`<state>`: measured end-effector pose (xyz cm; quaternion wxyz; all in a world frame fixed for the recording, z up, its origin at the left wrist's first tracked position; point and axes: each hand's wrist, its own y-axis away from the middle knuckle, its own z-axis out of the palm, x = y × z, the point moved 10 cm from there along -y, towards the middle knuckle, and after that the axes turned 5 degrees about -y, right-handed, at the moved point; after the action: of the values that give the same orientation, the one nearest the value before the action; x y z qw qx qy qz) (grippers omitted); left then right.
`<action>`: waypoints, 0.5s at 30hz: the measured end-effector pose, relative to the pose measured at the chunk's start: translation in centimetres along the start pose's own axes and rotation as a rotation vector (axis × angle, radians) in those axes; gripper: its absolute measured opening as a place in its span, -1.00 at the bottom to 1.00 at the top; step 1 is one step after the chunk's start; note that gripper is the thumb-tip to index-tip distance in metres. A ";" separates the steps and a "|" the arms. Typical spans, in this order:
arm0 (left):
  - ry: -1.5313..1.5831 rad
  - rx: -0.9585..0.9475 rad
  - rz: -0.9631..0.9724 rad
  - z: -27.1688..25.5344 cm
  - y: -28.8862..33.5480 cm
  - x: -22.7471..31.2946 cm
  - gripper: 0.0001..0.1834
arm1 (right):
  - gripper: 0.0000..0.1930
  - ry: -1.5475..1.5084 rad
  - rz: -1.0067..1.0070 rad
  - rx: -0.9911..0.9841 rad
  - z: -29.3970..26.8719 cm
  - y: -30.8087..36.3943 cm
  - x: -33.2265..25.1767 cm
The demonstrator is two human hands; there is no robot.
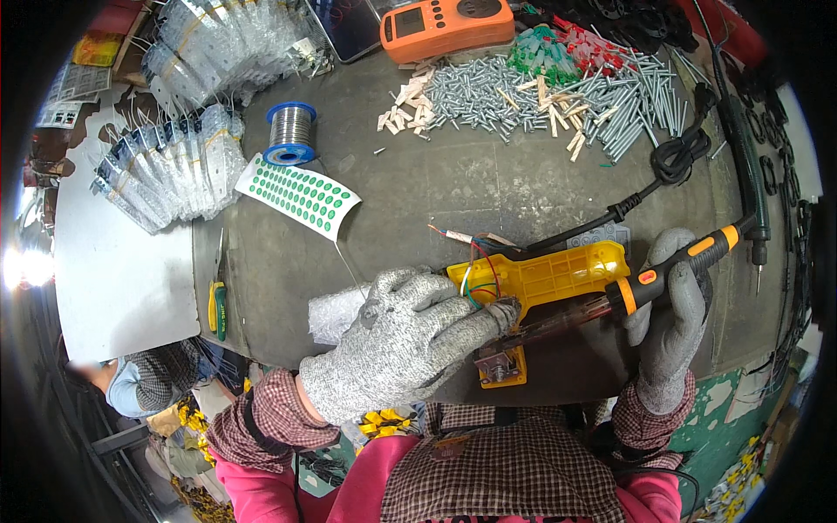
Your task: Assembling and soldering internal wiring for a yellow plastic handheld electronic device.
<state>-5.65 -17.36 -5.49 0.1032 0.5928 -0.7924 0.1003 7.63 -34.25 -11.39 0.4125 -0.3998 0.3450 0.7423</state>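
Both gloved at the desk (pixel 410 192): grips a black-and-orange soldering iron (pixel 647 277) in the closed right hand (pixel 680 314), pointing it left; bends the fingers of the left hand (pixel 401 336) nearly together by the coloured wires (pixel 473 254), cannot tell if pinching anything. Has an open yellow housing (pixel 567 275) between the hands, near the desk's front edge, with a solder spool (pixel 293 131) and piled screws (pixel 475 96) farther back

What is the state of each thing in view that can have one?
Left grip: gloved, at the wires
Right grip: gloved, holding the soldering iron
Soldering iron: held, pointing leftward
Yellow housing: open, interior showing
Wires: bent
Black cable: looped, tied
Solder spool: partly unwound
Sticker sheet: bearing green stickers
Orange meter: screen dark
Bubble-wrapped packs: bundled
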 end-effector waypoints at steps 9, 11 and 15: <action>0.045 -0.107 -0.020 0.6 0.4 -0.1 -0.42 | -0.66 0.017 0.005 -0.006 0.0 0.0 0.0; 0.033 -0.122 -0.018 0.7 0.6 -0.2 -0.41 | -0.64 0.024 -0.017 -0.033 0.2 -0.1 -0.1; 0.081 0.093 0.002 -1.9 1.1 -0.7 -0.49 | -0.63 0.079 -0.016 0.012 0.3 -0.1 -0.3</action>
<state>-6.47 -15.92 -3.93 0.1074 0.5915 -0.7827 0.1612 7.79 -34.08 -11.00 0.4070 -0.4291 0.3624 0.7203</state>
